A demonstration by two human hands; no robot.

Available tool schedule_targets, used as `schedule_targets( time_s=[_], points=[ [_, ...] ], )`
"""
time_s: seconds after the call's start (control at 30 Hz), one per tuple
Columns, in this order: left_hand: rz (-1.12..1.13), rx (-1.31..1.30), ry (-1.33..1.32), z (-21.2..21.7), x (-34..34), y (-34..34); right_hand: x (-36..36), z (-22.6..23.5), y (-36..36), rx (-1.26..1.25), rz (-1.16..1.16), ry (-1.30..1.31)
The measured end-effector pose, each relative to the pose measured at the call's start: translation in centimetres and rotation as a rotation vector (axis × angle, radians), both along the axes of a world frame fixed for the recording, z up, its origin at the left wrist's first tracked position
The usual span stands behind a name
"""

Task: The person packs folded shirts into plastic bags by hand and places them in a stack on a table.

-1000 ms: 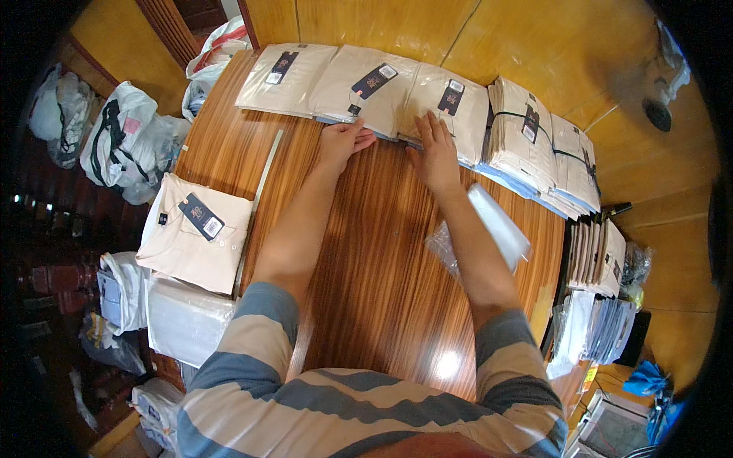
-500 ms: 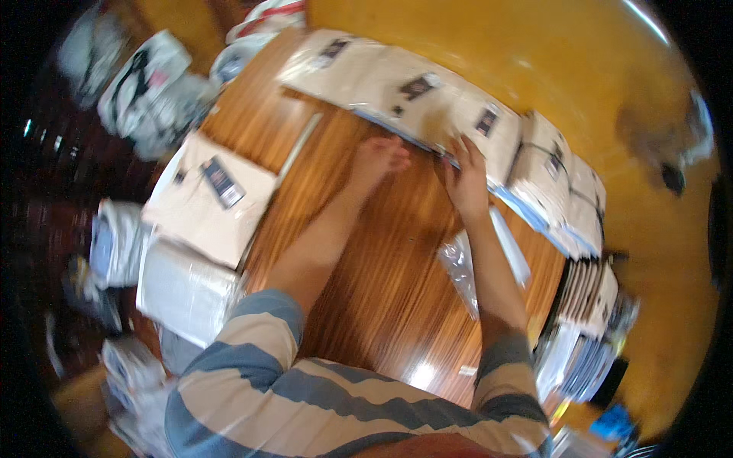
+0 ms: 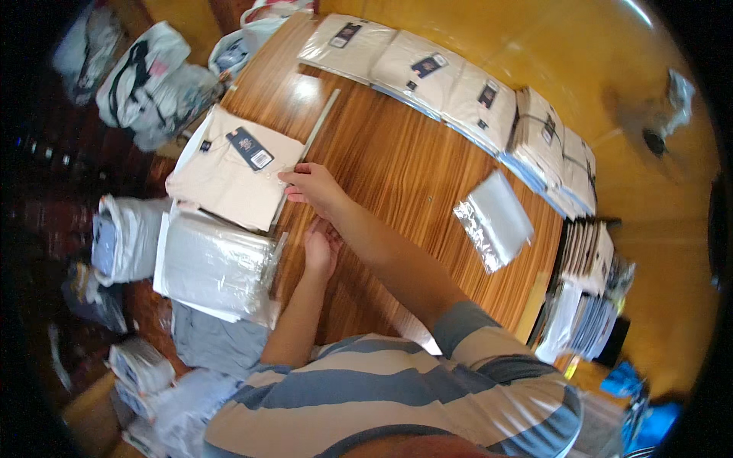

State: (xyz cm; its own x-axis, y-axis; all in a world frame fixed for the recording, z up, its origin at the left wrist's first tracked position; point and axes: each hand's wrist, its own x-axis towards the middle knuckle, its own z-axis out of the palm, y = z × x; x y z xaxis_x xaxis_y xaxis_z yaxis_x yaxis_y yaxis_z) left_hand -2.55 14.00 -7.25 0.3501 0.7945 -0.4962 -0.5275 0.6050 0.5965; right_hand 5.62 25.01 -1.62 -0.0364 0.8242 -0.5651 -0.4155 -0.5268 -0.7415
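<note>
At the left of the table lies a folded cream shirt [image 3: 237, 195] with a dark hang tag [image 3: 250, 147] on top. My right hand [image 3: 311, 185] reaches across to its right edge, fingertips at the cloth, fingers partly extended and gripping nothing I can see. Nearer to me, my left hand [image 3: 322, 248] hovers by the table with loosely bent fingers apart, also holding nothing visible. Just beside it is a stack of clear plastic bags [image 3: 217, 259], below the shirt. A single clear plastic bag [image 3: 496, 217] rests flat on the right side.
Packed, tagged cream shirts [image 3: 412, 72] line the table's far edge, with tied stacks [image 3: 534, 149] at the far right. A thin pale strip [image 3: 322, 126] runs beside the shirt. Filled plastic bags [image 3: 149, 84] stand at the left; more folded garments [image 3: 584, 256] sit beyond the right edge.
Both hands have left the packed shirts at the far edge and moved left and nearer. My right hand has crossed over to the folded cream shirt.
</note>
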Motion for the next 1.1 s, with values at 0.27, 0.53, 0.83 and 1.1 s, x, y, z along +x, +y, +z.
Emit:
schedule_targets(
  time_s=[0.27, 0.53, 0.83, 1.1],
  points=[
    [0.003, 0.078, -0.448, 0.4, -2.0, 2.6, -3.8, 0.6, 0.2, -0.024, -0.230, 0.032],
    [0.086, 0.145, -0.746, 2.4, -2.0, 5.1, -8.1, 0.2, 0.2, 0.013, -0.381, -1.137],
    [0.164, 0.260, -1.122, -3.8, -3.7, 8.7, 0.2, 2.9, -8.7, 0.070, -0.397, -0.155],
    [-0.008, 0.095, -1.135, -6.6, -2.8, 1.4, 9.8, -1.6, -27.1, 0.197, -0.437, -0.239]
  ],
)
